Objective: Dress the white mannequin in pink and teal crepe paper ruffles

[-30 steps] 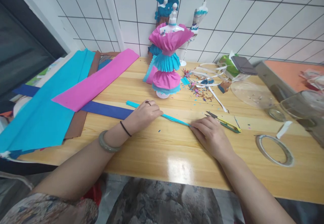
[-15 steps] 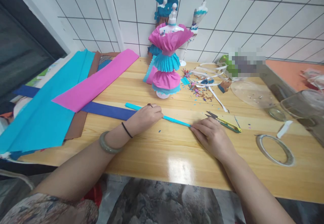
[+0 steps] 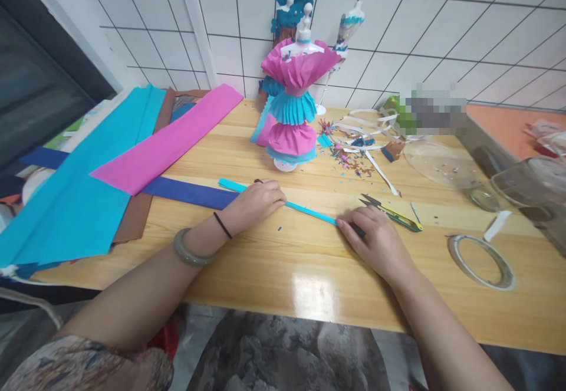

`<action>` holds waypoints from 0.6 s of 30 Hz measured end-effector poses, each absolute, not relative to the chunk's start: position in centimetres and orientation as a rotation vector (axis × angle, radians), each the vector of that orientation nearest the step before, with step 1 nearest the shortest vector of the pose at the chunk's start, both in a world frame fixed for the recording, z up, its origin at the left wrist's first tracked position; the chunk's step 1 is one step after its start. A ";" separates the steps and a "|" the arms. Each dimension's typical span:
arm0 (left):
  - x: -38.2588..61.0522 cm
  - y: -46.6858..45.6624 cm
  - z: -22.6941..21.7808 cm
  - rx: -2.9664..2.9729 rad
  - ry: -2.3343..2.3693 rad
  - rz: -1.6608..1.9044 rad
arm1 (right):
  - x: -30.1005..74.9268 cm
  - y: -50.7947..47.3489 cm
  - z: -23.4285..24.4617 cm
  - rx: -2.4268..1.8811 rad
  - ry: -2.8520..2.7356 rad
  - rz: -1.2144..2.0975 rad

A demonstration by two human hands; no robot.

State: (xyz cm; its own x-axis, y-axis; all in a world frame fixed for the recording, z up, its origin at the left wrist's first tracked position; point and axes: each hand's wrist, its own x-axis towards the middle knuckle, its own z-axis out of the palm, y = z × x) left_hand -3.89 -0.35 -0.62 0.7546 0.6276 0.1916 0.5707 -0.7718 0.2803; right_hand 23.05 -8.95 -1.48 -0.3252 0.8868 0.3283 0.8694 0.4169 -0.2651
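A narrow strip of turquoise crepe paper (image 3: 312,212) runs between my two hands, low over the table. My left hand (image 3: 260,202) is closed on its middle, and a loose end sticks out past the wrist side. At the strip's right end, my right hand (image 3: 371,237) pinches it between thumb and fingers. Just behind the right hand lie yellow-handled thread snips (image 3: 395,215). Beyond both hands stands a small mannequin (image 3: 303,37) in a pink and turquoise pleated paper dress (image 3: 292,108).
Turquoise paper (image 3: 88,184), a pink sheet (image 3: 177,137) and a dark blue strip (image 3: 190,192) lie on the left. Paper scraps (image 3: 349,152) are at the back. A tape roll (image 3: 481,261), a clear lid (image 3: 437,164) and a jar (image 3: 526,184) are on the right.
My right hand has shifted slightly rightward and its fingers have curled in more. The left hand stays in nearly the same spot on the strip.
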 end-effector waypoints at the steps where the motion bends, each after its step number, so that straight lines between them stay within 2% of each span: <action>1: -3.9 -0.3 -0.6 2.739 0.956 0.407 | 23.1 -8.9 -1.5 -1.500 -2.257 0.052; 18: -4.0 -0.5 -0.5 2.804 0.930 0.475 | 23.0 -9.1 -1.3 -1.388 -2.189 0.157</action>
